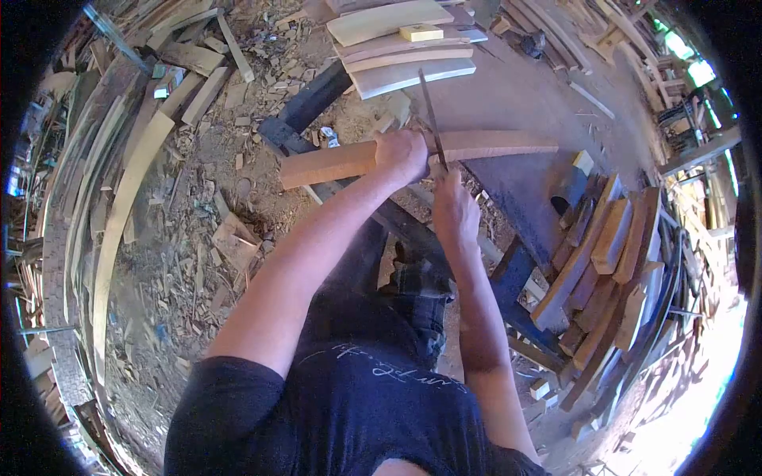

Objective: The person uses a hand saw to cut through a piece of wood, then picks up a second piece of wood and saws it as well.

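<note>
A long reddish-brown wooden beam (333,165) lies crosswise in front of me, slightly curved toward its right end. My left hand (403,155) is closed over the beam near its middle, pressing on its top and near side. Just right of it, my right hand (456,208) is wrapped around the grip of a long narrow blade (432,113), which looks like a handsaw seen nearly edge-on. The blade crosses the beam and points away from me, its tip near the pale boards. My fingers hide the saw's handle, and how deep the blade sits in the wood cannot be made out.
Dark timber supports (406,224) run under the beam. Pale curved boards (413,75) lie beyond it, with a small wood block (421,32) on top. Cut pieces (611,238) are stacked at right, near a dark tube (568,194). Long planks (127,190) and scraps cover the left ground.
</note>
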